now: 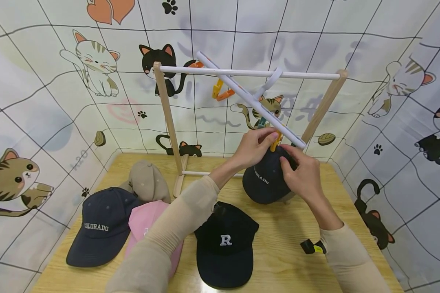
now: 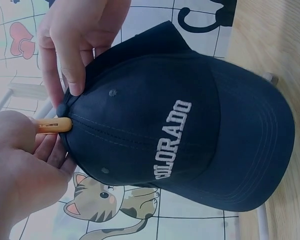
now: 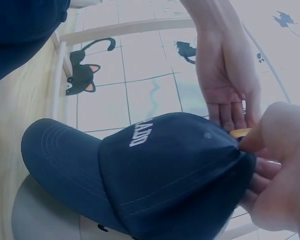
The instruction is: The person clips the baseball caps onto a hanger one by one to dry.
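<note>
A navy cap (image 1: 265, 179) lettered COLORADO hangs below a slanted white clip hanger (image 1: 247, 97), its brim pointing down. My left hand (image 1: 254, 146) pinches a yellow-orange clip (image 1: 276, 143) at the cap's crown; in the left wrist view the clip (image 2: 55, 125) sits on the crown's top edge. My right hand (image 1: 302, 171) holds the cap's top fabric between thumb and fingers, right beside the clip. In the right wrist view, the right thumb (image 3: 282, 135) presses the crown near its button. Part of the right fingers is hidden behind the cap.
The hanger's hook goes over the top rail (image 1: 308, 76) of a wood-and-white rack. More clips (image 1: 223, 94) dangle at its left. On the table lie a black R cap (image 1: 225, 244), another navy cap (image 1: 106, 224), a pink cap (image 1: 146, 213) and a beige cap (image 1: 148, 181).
</note>
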